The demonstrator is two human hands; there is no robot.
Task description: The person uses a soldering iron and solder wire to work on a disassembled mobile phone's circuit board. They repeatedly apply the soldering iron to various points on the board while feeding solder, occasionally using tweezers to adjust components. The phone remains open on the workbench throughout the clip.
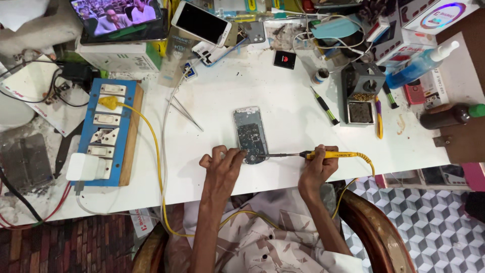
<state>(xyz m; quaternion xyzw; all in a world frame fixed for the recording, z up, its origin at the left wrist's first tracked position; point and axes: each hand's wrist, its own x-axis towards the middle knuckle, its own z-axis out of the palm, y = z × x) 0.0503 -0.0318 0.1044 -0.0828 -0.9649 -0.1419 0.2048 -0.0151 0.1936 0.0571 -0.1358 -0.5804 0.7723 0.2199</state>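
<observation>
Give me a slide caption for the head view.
Right hand applies soldering iron to opened phone, left hand steadying it.

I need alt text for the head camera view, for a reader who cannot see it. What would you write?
A person's right hand holds a yellow soldering iron, its tip at the lower end of an opened phone that the left hand steadies on a cluttered white table. A blue switch board lies to the left.
</observation>
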